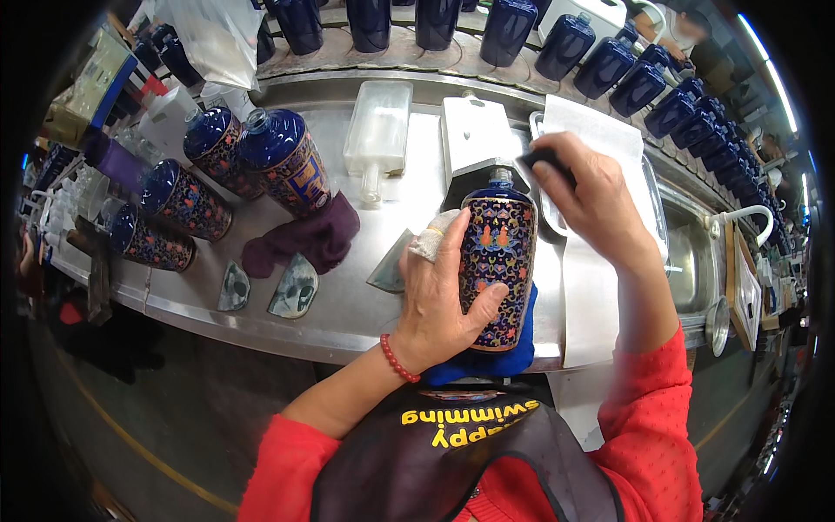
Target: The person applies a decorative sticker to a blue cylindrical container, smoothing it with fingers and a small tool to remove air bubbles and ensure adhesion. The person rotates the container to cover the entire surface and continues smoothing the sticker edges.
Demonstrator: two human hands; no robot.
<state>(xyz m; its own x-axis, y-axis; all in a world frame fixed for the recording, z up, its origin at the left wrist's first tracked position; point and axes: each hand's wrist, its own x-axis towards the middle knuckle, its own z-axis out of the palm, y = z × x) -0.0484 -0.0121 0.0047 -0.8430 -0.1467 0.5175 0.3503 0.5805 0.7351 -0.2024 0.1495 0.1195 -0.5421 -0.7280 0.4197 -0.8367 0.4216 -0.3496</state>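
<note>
Hands apart: the left hand [432, 300] clamps the floral-patterned blue bottle [497, 261], thumb across its front, while the right hand [593, 193] pinches a small dark block [551, 162] near its neck. Should the left grip loosen, the bottle could slip on the blue cloth [524, 350] over the worktop's [352, 317] front edge. It sits against the left palm, left of the right hand.

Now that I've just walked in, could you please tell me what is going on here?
A person's left hand holds a floral-patterned bottle with a blue cloth beneath it. The right hand holds a small dark object, its kind unclear, near the bottle's neck. Four more patterned bottles stand to the left, and plain dark-blue bottles line the curved track beyond.
</note>
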